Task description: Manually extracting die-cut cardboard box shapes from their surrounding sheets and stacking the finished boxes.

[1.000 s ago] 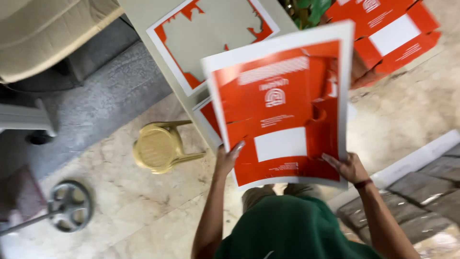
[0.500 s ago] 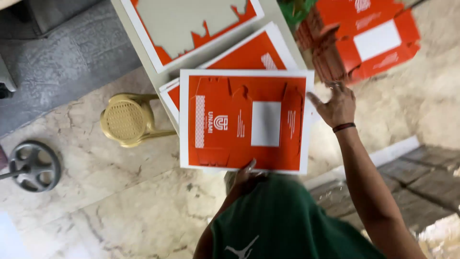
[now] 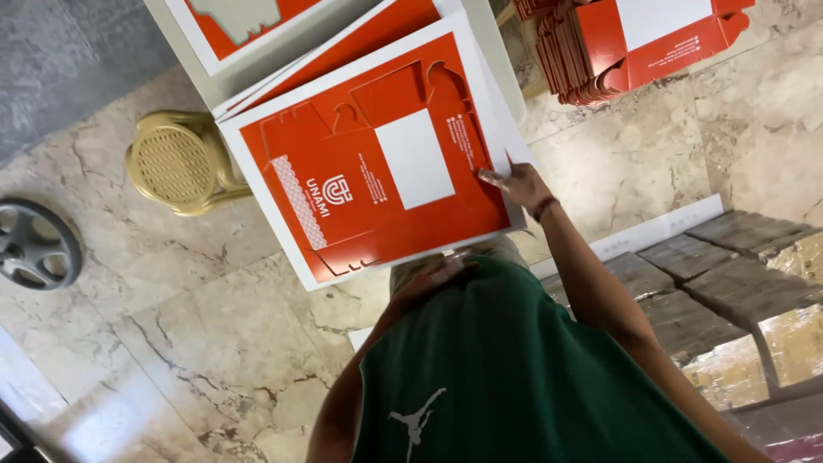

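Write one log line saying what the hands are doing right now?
right hand: fingers on orange die-cut sheet, right edge | left hand: at sheet's near edge | sheet: atop stack | yellow stool: beside

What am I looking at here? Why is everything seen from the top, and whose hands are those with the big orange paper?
There is no machine here, just a person at work. The picture comes from a small camera worn on that person's head, so you look down over their green shirt at their own two hands.

The big orange and white thing is a printed cardboard sheet, flat, with the outline of a box cut into it. The right hand presses on its right edge, and the left hand is at its near edge, close to the body. It lies on top of more sheets like it on a pale table.

On the stone floor stands a yellow plastic stool, and a grey wheel lies to the left. At the top right sits a stack of orange box blanks.
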